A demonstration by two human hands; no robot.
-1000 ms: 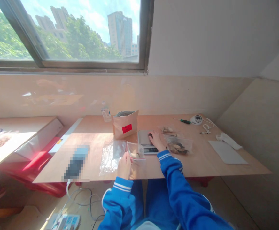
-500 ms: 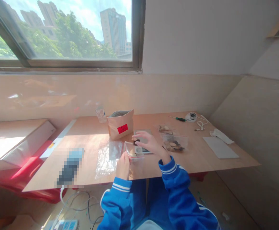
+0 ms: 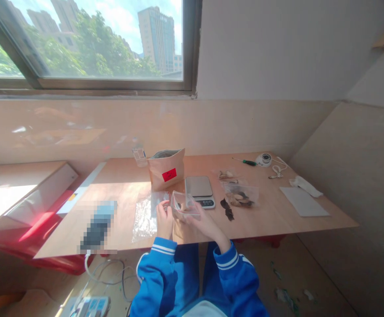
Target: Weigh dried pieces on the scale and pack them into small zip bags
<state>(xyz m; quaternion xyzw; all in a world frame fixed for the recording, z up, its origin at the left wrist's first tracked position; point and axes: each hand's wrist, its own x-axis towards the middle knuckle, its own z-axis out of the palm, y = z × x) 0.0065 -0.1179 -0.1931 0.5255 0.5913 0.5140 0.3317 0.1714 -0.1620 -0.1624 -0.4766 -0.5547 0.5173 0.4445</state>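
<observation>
Between my hands, above the near edge of the table, is a small clear zip bag (image 3: 182, 203) with pale and dark dried pieces inside. My left hand (image 3: 164, 219) pinches its left edge, fingers bent. On the other side my right hand (image 3: 208, 223) grips the bag's right edge and lower part; some fingertips are hidden by the plastic. Just behind the bag stands a digital kitchen scale (image 3: 199, 186) with a bare metal plate. Dark dried pieces (image 3: 227, 209) lie loose to the right of the scale.
An open brown paper pouch (image 3: 160, 172) with a red label stands behind my hands. Flat clear plastic bags (image 3: 143, 220) lie left. Filled zip bags (image 3: 243, 196), a screwdriver (image 3: 249, 162), a white camera (image 3: 264, 159) and a white sheet (image 3: 304, 202) are right. A blurred phone-like object (image 3: 97, 226) lies far left.
My right hand has come down from above the scale to the bag's right edge, and the dark piece is no longer between its fingers. The scale and loose dark pieces are now uncovered.
</observation>
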